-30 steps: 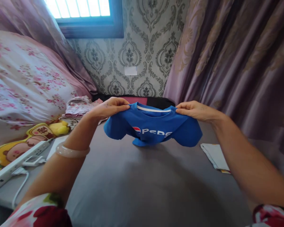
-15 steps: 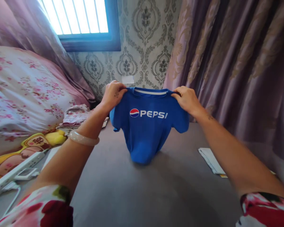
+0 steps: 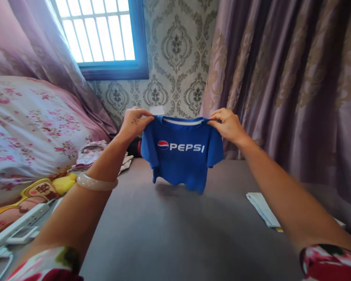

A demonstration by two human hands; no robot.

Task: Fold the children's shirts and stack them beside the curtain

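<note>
A small blue T-shirt with a white PEPSI print hangs stretched between my two hands, its front towards me. My left hand pinches the shoulder on the left, between thumb and fingers. At the other shoulder, my right hand pinches the cloth in the same way. The neckline is held level at the top, showing a white strip inside the collar. The wavy hem hangs low over the grey sheet; whether it touches cannot be made out.
Left of me are a white power strip with plugs, a yellow cartoon cushion and folded clothes beside floral bedding. A folded light cloth lies on the right, partly behind my forearm. Curtains hang beyond.
Raised first from a crumpled, swung-up position, the T-shirt now hangs open with its front flat and its hem loose. Both hands keep their grip on the shoulders. The camera view has tilted upward.
</note>
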